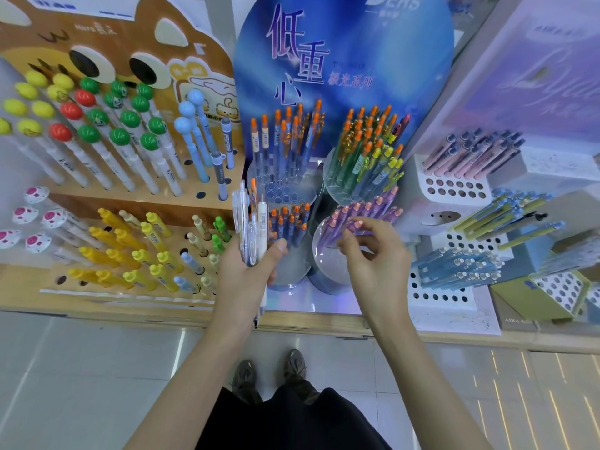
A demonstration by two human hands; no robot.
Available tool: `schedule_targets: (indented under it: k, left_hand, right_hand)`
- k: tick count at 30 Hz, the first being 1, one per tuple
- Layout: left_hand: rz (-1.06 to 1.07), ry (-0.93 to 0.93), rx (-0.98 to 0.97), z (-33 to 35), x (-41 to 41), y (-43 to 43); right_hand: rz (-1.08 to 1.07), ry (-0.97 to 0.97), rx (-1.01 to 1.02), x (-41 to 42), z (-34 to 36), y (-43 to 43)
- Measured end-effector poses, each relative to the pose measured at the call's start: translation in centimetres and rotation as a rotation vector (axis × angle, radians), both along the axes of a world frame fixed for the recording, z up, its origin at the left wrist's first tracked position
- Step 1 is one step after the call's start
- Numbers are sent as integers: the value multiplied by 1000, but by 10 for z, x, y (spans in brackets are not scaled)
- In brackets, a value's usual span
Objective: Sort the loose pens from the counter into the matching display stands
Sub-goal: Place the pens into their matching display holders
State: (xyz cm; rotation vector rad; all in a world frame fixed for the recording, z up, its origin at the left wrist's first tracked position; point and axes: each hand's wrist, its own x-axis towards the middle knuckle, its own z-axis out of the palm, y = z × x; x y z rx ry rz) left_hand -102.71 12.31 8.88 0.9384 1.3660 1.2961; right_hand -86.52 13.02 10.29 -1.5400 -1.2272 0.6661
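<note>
Pens (250, 222): clear and white plastic barrels, bunched upright, gripped in my left hand (246, 274). Right hand (373, 258) loose, holding nothing, fingertips (357, 224) at purple pens (367, 211) in a clear round stand (328, 264). Wooden counter (308, 321) under my wrists, glossy floor tiles (81, 368) below. Blue board (341, 43) beyond my hands reads "低重心".

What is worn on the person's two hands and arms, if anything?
Nothing that shows. The left hand and right hand have no gloves, rings or watch. The left forearm and right forearm show no sleeve.
</note>
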Motion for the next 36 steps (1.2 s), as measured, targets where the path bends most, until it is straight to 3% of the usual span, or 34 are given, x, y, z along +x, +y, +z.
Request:
schedule_targets:
  k: [7,13,21,27,31,33,36]
  left_hand:
    - [-28,8,4,5,-2,0]
    - [-79,-169,7,10,-2,-2]
    - [-127,-202,-40,11,-8,-7]
    - [-115,-292,-88,16,-10,-7]
    - [-90,-243,-100,20,-15,-7]
    - [-100,-210,-84,23,-18,-8]
    - [-147,-179,-45,28,-22,-10]
  right_hand:
    - [-14,-114,13,7,-5,-6]
    - [-37,-172,59,8,-7,-8]
    - [25,-292,1,4,-14,10]
    - [-5,-21,-173,3,-15,4]
    - [-3,-52,-33,-15,1,-24]
    - [59,-26,24,-26,18,-28]
    - [245,151,-70,-42,46,-9]
